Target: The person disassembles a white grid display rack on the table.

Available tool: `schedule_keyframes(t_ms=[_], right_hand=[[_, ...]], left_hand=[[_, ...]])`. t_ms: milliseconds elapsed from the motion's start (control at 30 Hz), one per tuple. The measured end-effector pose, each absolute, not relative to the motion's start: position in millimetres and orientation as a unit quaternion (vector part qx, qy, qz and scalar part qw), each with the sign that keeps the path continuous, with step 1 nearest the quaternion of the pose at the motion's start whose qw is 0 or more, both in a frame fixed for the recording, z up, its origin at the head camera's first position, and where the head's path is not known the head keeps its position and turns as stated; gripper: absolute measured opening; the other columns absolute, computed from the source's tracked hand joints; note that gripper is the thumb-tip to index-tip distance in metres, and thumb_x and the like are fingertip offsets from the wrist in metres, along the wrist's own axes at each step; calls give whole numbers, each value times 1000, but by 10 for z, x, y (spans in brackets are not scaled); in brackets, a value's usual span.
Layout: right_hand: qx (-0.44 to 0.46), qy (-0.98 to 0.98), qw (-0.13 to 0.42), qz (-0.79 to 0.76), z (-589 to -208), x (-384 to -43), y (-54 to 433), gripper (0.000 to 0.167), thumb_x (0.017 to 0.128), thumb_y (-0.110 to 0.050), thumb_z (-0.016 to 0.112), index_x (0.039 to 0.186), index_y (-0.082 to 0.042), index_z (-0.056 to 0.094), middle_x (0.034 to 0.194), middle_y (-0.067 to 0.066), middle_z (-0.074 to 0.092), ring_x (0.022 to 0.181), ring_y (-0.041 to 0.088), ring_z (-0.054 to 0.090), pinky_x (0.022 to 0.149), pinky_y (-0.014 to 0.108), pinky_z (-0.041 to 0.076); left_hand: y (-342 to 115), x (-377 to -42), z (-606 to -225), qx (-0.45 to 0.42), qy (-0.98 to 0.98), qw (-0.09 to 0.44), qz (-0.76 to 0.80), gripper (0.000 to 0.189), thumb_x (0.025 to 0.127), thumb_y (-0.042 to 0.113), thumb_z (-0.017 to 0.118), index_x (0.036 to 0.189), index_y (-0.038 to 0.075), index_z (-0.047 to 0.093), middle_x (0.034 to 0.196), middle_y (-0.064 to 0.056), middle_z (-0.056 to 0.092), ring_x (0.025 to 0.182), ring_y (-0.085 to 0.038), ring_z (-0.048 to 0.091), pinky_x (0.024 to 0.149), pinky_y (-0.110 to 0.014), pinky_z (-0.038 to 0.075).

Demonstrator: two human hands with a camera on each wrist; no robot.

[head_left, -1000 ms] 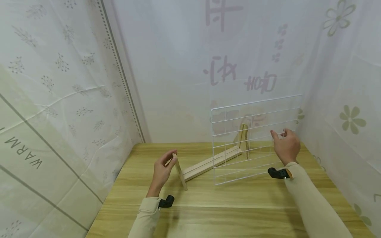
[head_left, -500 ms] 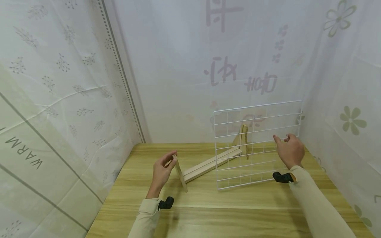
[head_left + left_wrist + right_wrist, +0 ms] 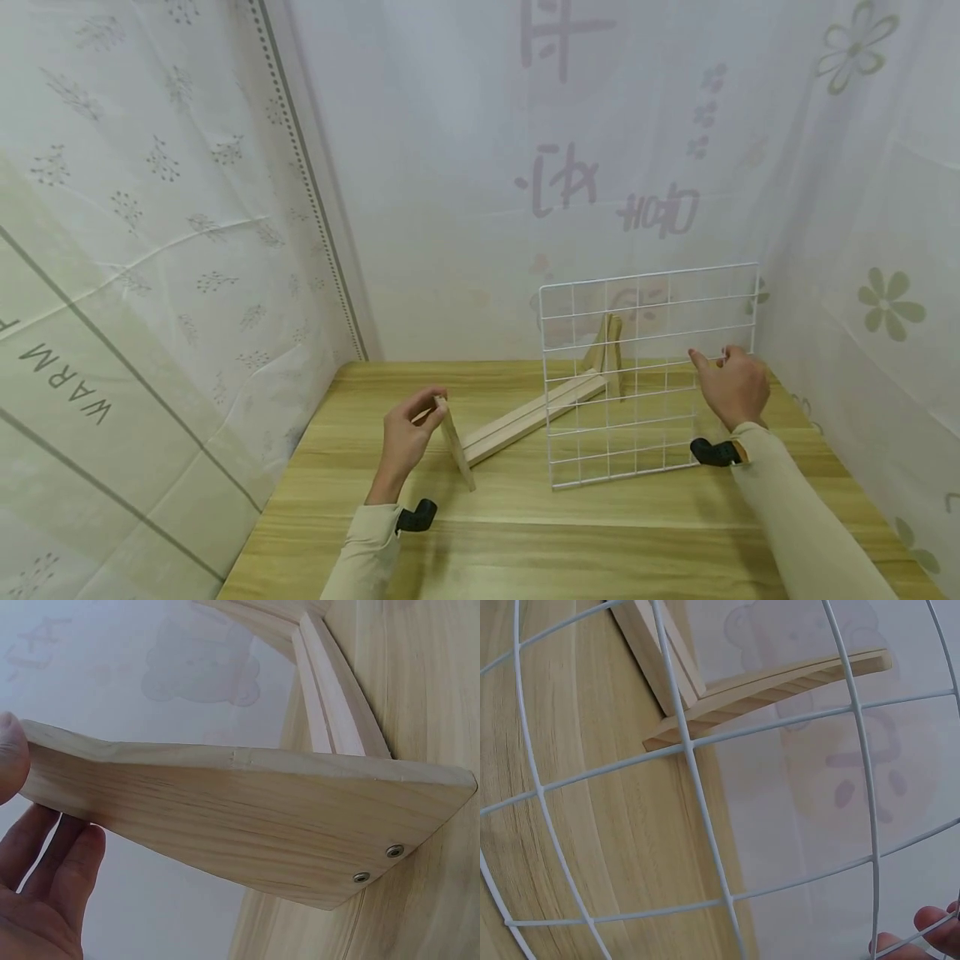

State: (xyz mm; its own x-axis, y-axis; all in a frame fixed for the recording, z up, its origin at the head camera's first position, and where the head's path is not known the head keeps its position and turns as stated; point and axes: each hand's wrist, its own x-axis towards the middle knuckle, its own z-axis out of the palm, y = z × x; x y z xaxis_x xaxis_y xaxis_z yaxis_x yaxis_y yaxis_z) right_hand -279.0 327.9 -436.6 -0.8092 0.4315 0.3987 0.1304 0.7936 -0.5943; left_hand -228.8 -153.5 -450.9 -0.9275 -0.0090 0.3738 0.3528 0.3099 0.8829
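A small wooden stand with two slanted end panels and a pair of long rails [image 3: 532, 418] between them sits on the table. My left hand [image 3: 405, 437] pinches the top of its near end panel [image 3: 455, 446], thumb on one face and fingers on the other. Two metal screw heads [image 3: 394, 851] show low on that panel in the left wrist view. My right hand [image 3: 733, 383] grips a white wire grid panel [image 3: 637, 367] by a wire near its right side. The grid stands upright in front of the stand's far end panel [image 3: 614, 354], which shows through its openings.
The wood-grain table [image 3: 510, 550] ends at a pale printed curtain [image 3: 442, 208] behind. Another patterned curtain [image 3: 180, 292] closes off the left, and a flowered one [image 3: 855, 250] the right. A black wrist camera [image 3: 716, 452] overlaps the grid's lower right corner.
The right hand has lowered the grid and brought it slightly nearer, with its lower edge now closer to the table's front. The left hand stays on the end panel, barely shifting.
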Motion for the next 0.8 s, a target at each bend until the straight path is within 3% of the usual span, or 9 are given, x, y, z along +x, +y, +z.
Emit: schedule_keyframes(t_ms=[100, 300, 533, 800], right_hand=[[-153, -913, 257, 278, -4379, -2792, 3294, 53, 96, -47, 62, 92, 6, 62, 90, 27, 66, 73, 38, 60, 50, 35, 38], [-146, -921, 236, 275, -4399, -2789, 3311, 65, 97, -49, 59, 114, 14, 62, 104, 33, 68, 87, 48, 65, 58, 48, 50], [-153, -925, 217, 272, -4398, -2801, 3308, 71, 97, -50, 58, 122, 16, 58, 110, 35, 68, 95, 52, 64, 65, 54, 52], [-154, -930, 206, 262, -4397, -2812, 3317, 72, 97, -51, 58, 120, 17, 59, 108, 38, 67, 90, 52, 65, 58, 50, 51]], left_hand=[[-1536, -2273, -4509, -111, -794, 166, -574, 22, 93, 5, 71, 114, 7, 73, 117, -18, 73, 107, -21, 69, 94, -39, 61], [-1557, -2253, -4525, -99, -780, 168, -595, 23, 88, 5, 76, 111, 4, 76, 113, -18, 75, 101, -16, 71, 91, -29, 60], [-1597, -2278, -4642, -78, -767, 165, -615, 26, 84, 4, 80, 109, 1, 76, 113, -18, 76, 102, -12, 72, 88, -19, 58], [-1619, -2291, -4812, -66, -758, 166, -628, 24, 81, 8, 83, 104, 8, 79, 110, -14, 77, 103, -4, 71, 93, -28, 60]])
